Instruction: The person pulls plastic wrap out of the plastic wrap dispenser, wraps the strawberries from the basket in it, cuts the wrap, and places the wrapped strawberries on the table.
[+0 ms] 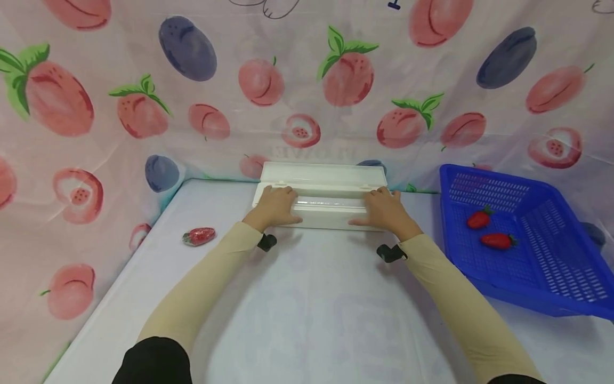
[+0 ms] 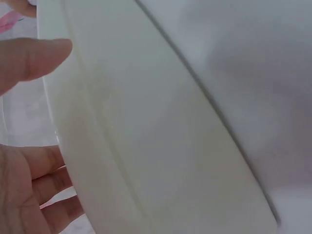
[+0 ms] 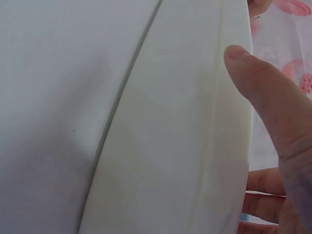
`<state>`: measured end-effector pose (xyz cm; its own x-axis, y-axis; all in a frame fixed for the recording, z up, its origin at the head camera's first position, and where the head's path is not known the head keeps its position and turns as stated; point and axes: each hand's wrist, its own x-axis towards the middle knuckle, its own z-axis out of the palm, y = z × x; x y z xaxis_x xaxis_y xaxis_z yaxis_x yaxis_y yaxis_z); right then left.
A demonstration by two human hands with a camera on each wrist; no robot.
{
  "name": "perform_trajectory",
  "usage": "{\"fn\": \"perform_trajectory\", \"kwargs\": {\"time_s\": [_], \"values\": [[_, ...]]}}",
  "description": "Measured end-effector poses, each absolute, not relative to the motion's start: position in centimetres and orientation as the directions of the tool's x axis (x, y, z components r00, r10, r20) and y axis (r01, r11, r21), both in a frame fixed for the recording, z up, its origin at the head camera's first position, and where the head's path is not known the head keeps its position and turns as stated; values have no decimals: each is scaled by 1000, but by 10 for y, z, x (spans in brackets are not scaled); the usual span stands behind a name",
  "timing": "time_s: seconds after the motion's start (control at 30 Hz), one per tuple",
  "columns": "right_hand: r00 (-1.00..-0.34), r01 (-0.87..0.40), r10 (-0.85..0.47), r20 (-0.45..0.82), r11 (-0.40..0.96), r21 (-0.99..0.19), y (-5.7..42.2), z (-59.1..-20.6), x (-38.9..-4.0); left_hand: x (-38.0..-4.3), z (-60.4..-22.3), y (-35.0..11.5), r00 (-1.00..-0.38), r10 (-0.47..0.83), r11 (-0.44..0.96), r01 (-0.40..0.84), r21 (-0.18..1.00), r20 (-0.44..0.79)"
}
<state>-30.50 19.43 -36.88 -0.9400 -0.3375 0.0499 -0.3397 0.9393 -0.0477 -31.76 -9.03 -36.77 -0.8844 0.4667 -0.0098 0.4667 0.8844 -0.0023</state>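
A long white cling film dispenser (image 1: 326,218) lies at the table's back edge, its lid (image 1: 321,172) raised toward the patterned cloth. Clear film shows in its slot. My left hand (image 1: 274,205) grips its left part, and my right hand (image 1: 386,210) holds the right part. Each thumb lies over the dispenser's front, as the left thumb (image 2: 36,58) and right thumb (image 3: 263,83) show in the wrist views. The other fingers reach over the far side, partly hidden. Left of the hands lies a strawberry (image 1: 199,236) covered in shiny clear film.
A blue plastic basket (image 1: 532,301) stands on the right with two strawberries inside, one upper (image 1: 479,218) and one lower (image 1: 498,241). Behind the table hangs a fruit-patterned cloth (image 1: 297,48). White cloth (image 1: 307,309) covers the tabletop in front of the dispenser.
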Motion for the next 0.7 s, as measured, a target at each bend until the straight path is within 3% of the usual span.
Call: {"fn": "perform_trajectory", "kwargs": {"time_s": [0.3, 0.57, 0.7], "values": [[-933, -356, -360, -27, 929, -104, 194, -371, -317, -328, -368, -97, -890, 454, 890, 450, 77, -44], [-930, -363, -347, 118, 917, -165, 197, -363, -318, -321, -368, -104, -866, 454, 873, 479, 88, 210], [-912, -398, -368, 184, 902, -166, 195, -359, -320, -321, -366, -103, -853, 451, 869, 487, 90, 262]]}}
